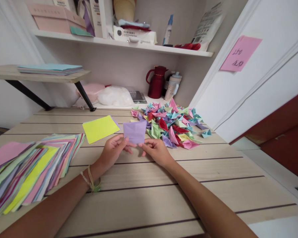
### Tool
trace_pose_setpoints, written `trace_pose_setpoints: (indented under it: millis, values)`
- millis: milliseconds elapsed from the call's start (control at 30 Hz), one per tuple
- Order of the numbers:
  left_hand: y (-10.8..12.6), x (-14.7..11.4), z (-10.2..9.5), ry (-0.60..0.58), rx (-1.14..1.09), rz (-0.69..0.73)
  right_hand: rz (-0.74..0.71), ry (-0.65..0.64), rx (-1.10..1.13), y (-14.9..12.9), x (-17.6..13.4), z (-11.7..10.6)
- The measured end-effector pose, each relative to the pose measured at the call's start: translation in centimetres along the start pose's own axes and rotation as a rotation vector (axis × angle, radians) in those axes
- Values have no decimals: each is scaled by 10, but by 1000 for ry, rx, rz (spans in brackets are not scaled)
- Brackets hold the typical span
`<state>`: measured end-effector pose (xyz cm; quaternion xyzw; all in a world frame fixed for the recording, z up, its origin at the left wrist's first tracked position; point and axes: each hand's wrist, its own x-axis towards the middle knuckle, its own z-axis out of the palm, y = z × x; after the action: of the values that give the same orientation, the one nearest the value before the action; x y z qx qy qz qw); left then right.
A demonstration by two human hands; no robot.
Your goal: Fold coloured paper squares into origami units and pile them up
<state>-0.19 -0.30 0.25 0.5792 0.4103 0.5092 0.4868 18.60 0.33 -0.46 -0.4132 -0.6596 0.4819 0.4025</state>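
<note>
A purple sheet of paper (134, 130) with creases across it is held up between both hands, above the slatted table. My left hand (115, 145) pinches its lower left corner between thumb and fingers. At the lower right corner, my right hand (155, 149) grips it the same way. Just left of it lies a yellow sheet of paper (100, 129) with a purple edge showing beneath. To the right is a heap of folded paper boats (172, 124) in pink, green, red, blue, purple and yellow.
Fanned stacks of coloured paper (37, 168) cover the table's left side. A small raised shelf (81, 76) bearing blue sheets (49, 67) stands at the back left. Behind the boats are a red jug (157, 82) and a pale bottle (173, 86). A pink note (240, 53) hangs on the right.
</note>
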Motion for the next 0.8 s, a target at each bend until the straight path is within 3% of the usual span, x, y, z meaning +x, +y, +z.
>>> trace_pose_setpoints:
  millis: [133, 267, 400, 633, 800]
  values:
    - [-5, 1, -1, 71, 74, 64, -7, 14, 91, 1, 0, 2]
    - [-15, 3, -3, 135, 168, 83, -152, 69, 37, -1, 0, 1]
    - [-18, 4, -3, 119, 68, 53, -224, 42, -83, -4, 0, -1]
    - [-7, 1, 0, 104, 68, 2, -145, 227, 95, -1, 4, -3]
    - [-3, 0, 3, 112, 52, 32, -59, 254, 289, 1, 6, -2]
